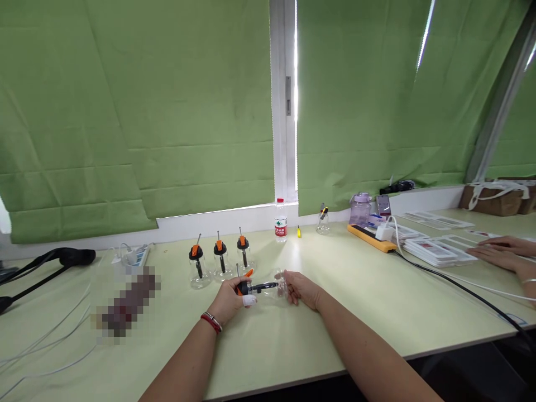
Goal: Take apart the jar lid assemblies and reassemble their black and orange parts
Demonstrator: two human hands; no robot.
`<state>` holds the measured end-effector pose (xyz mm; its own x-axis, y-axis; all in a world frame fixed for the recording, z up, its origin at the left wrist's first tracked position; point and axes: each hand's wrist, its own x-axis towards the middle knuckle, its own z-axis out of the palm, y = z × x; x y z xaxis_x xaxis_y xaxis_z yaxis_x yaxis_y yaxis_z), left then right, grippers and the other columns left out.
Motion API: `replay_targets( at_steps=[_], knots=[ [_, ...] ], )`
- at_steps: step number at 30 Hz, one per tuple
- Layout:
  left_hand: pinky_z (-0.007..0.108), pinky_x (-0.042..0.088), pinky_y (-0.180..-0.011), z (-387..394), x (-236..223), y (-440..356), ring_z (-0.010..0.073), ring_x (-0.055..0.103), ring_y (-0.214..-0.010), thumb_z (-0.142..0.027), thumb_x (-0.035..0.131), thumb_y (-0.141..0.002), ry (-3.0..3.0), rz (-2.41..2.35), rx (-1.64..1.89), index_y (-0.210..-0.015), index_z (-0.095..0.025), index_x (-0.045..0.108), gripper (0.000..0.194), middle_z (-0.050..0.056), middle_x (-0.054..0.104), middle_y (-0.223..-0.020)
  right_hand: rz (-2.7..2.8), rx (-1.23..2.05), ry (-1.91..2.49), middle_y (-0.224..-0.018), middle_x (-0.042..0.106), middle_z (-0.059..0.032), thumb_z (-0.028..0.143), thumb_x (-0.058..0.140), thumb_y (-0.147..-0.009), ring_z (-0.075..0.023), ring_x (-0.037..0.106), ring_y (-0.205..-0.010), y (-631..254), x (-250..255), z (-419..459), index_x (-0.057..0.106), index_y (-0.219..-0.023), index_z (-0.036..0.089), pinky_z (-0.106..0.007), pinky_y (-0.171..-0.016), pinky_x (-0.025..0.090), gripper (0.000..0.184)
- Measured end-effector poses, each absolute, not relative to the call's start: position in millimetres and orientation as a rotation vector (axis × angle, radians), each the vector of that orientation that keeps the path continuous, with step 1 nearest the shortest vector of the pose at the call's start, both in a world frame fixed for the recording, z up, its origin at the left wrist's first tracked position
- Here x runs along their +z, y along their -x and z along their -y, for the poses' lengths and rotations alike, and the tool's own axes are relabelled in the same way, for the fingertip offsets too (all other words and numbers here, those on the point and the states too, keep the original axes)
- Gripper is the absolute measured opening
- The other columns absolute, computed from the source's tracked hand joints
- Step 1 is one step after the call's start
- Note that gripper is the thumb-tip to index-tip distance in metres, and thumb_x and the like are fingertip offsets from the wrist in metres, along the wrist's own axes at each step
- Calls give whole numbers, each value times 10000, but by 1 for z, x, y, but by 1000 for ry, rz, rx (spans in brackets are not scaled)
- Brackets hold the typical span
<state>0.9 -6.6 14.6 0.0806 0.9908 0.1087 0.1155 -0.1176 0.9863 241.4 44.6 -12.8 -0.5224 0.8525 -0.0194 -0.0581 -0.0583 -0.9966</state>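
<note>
A clear flask-shaped bottle [273, 298] lies sideways between my two hands, above the table. My left hand [231, 301] grips its black-and-orange top [242, 288], from which a thin metal rod sticks out. A dark stem [263, 287] runs from that top along the bottle. At the wide base end, the curled fingers of my right hand [302, 288] hold the bottle. Just beyond my left hand, three similar bottles stand upright in a row: a left one [200, 273], a middle one [222, 262] and a right one [243, 251].
Behind are a red-capped water bottle [281, 223], a small yellow tool [298, 231] and a small clear jar [322, 223] holding tools. An orange power strip [371, 238], cables and white card stacks [431, 252] lie right, near another person's hands [502, 251]. A blurred patch [129, 307] lies left.
</note>
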Motion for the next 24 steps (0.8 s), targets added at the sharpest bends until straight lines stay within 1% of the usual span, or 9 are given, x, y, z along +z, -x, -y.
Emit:
replay_targets(
  at_steps=[3, 6, 7, 9, 12, 14, 17, 21, 24],
  knots=[
    [233, 456, -507, 8, 16, -2, 96, 528, -506, -191, 877, -394, -1417, -1220, 1155, -930, -126, 662, 581, -63, 570, -591, 1527, 1630, 964, -648, 632, -57, 696, 401, -834, -75, 469, -379, -236, -12, -46, 613, -872, 113, -185, -312, 291, 622],
    [231, 453, -503, 6, 15, -1, 89, 516, -495, -187, 875, -403, -1421, -1218, 1150, -937, -124, 654, 582, -70, 553, -581, 1528, 1620, 955, -662, 631, -65, 703, 399, -830, -70, 475, -383, -234, -12, -46, 614, -828, 108, -180, -310, 299, 633],
    [232, 454, -504, 5, 14, 0, 90, 516, -496, -188, 876, -403, -1420, -1215, 1153, -940, -124, 652, 585, -71, 548, -582, 1523, 1628, 935, -690, 637, -69, 698, 409, -830, -73, 491, -399, -235, -13, -46, 619, -860, 108, -178, -313, 305, 628],
    [234, 457, -513, 3, 12, 3, 95, 527, -507, -198, 879, -407, -1418, -1211, 1167, -948, -126, 651, 591, -67, 550, -593, 1509, 1653, 861, -789, 651, -76, 670, 456, -826, -93, 556, -474, -238, -13, -45, 610, -1028, 129, -175, -328, 329, 598],
    [246, 470, -536, 0, 9, 5, 103, 544, -520, -219, 882, -416, -1402, -1210, 1182, -972, -122, 649, 611, -56, 563, -617, 1498, 1687, 742, -946, 639, -66, 558, 614, -785, -136, 644, -638, -243, -14, -43, 458, -1311, 232, -176, -366, 373, 638],
    [257, 478, -545, 0, 9, 5, 109, 549, -523, -230, 885, -412, -1391, -1209, 1183, -979, -119, 648, 625, -53, 566, -623, 1507, 1691, 728, -949, 634, -52, 504, 665, -762, -129, 643, -634, -245, -13, -43, 418, -1345, 252, -174, -370, 373, 681],
    [265, 481, -545, 3, 12, 3, 116, 551, -526, -230, 886, -395, -1391, -1216, 1174, -971, -118, 649, 632, -48, 573, -624, 1523, 1674, 796, -821, 648, -44, 581, 568, -806, -86, 560, -486, -242, -14, -45, 533, -1194, 174, -173, -337, 334, 564],
    [264, 481, -538, 6, 15, 0, 116, 552, -524, -220, 875, -412, -1408, -1219, 1149, -963, -118, 649, 604, -44, 581, -628, 1530, 1639, 905, -672, 627, -47, 673, 437, -832, -73, 491, -402, -237, -17, -49, 599, -872, 114, -177, -312, 313, 583],
    [261, 482, -528, 5, 14, 1, 118, 559, -520, -222, 872, -424, -1408, -1222, 1149, -955, -129, 656, 581, -49, 573, -616, 1526, 1631, 908, -713, 635, -67, 678, 438, -829, -77, 510, -416, -236, -18, -50, 601, -847, 109, -181, -315, 322, 592]
  ],
)
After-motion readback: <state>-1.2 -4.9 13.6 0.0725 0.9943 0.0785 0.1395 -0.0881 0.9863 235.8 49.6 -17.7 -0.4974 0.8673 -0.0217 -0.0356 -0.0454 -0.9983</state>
